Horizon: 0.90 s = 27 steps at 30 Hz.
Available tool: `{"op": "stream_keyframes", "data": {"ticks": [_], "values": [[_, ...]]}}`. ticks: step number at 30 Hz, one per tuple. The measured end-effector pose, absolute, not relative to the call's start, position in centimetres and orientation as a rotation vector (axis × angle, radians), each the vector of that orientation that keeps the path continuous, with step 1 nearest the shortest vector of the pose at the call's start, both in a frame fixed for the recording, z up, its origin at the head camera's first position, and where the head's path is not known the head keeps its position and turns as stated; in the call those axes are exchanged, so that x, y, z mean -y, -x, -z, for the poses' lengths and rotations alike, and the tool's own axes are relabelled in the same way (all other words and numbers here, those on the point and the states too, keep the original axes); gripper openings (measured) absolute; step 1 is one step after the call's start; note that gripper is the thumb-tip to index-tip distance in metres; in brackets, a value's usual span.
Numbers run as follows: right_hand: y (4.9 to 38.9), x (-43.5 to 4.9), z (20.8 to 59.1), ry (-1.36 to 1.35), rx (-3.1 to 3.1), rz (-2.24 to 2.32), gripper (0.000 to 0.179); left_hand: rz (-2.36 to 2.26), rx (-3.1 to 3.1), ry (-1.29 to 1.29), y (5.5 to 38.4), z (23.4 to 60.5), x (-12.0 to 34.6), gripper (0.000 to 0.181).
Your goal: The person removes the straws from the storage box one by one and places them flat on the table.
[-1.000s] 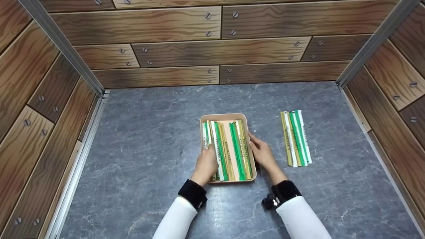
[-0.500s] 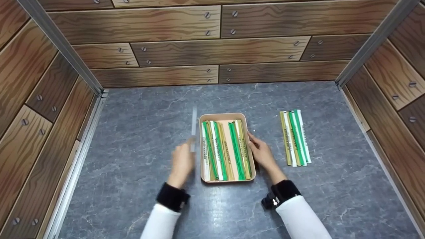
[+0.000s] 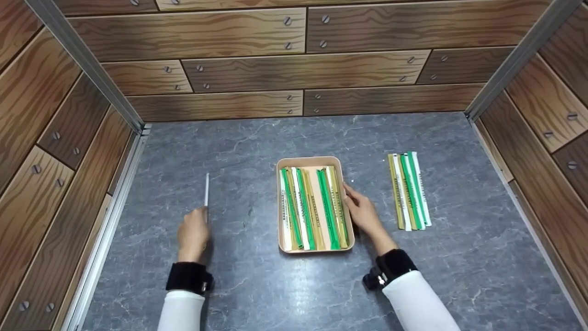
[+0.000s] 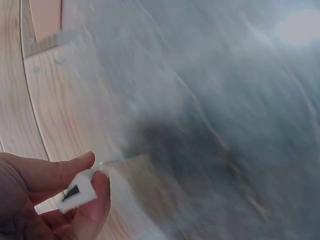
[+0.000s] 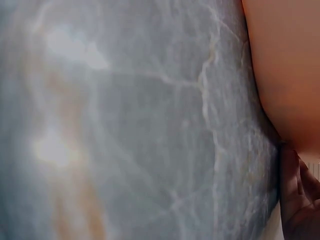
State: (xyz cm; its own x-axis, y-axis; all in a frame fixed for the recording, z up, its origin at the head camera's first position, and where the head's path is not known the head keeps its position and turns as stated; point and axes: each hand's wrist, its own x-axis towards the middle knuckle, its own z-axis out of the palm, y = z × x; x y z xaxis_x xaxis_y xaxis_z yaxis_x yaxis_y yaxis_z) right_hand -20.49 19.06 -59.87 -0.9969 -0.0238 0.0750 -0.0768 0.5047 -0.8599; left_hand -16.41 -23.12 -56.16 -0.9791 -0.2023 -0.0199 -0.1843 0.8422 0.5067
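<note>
In my left hand [image 3: 194, 233] is a slim white packet [image 3: 206, 189], which points away over the tabletop. Its printed near end shows between thumb and fingers in the left wrist view, where the hand [image 4: 65, 192] pinches it. A peach-coloured tray [image 3: 310, 162] lies in the middle, holding several long green, white and gold packets with a bare strip between two groups. My right hand [image 3: 367, 215] holds the tray's right side. The right wrist view shows the tray's outer wall [image 5: 287, 65] close up, with part of the hand [image 5: 300, 195] against it.
A separate row of green, white and gold packets [image 3: 409, 191] lies on the tabletop right of the tray. Wood-patterned panels [image 3: 243, 73] wall in the back and both sides of the grey marbled tabletop [image 3: 229, 147].
My left hand has come out of the tray with the white packet and moved left across the tabletop. The right hand and the tray have stayed in place.
</note>
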Motion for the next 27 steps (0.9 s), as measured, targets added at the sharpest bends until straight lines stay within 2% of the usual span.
{"op": "stream_keyframes", "data": {"ticks": [7, 16, 27], "values": [[20.4, -19.0, 60.1, -0.051, 2.675, -1.518, 0.040, 0.768, 2.988, -0.451, 16.4, 56.8, 23.9, 0.027], [20.5, -19.1, 60.3, -0.073, 2.662, -1.530, 0.040, 0.720, 3.078, -0.546, 16.5, 57.1, 24.4, 0.017], [20.3, -18.8, 60.1, -0.062, 2.677, -1.500, 0.041, 0.704, 3.099, -0.507, 16.5, 55.8, 23.1, 0.029]]}}
